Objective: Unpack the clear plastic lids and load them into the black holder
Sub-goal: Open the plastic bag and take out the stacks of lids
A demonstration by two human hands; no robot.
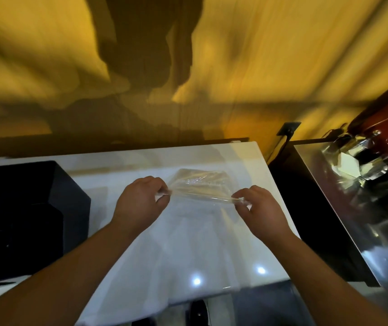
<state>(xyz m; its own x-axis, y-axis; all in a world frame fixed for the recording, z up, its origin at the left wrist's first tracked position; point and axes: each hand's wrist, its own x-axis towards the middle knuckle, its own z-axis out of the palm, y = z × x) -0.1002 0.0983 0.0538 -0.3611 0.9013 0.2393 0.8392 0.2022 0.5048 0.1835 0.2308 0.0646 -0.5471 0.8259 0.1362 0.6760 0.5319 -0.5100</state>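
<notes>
A clear plastic bag [197, 184] is stretched between both hands over the white counter [188, 250]. My left hand [139, 203] pinches its left edge and my right hand [261, 212] pinches its right edge. Through the film I see a pale blurred shape, probably the clear lids, but I cannot make out single lids. The black holder [23, 212] stands on the counter at the left, a hand's width from my left hand. The whole view is motion-blurred.
A yellow wall rises behind the counter. To the right, past a dark gap [310, 220], a steel surface [343, 208] carries shiny metal equipment [362, 161]. A dark wall socket [289, 129] sits above the gap. The counter's near edge is close to my body.
</notes>
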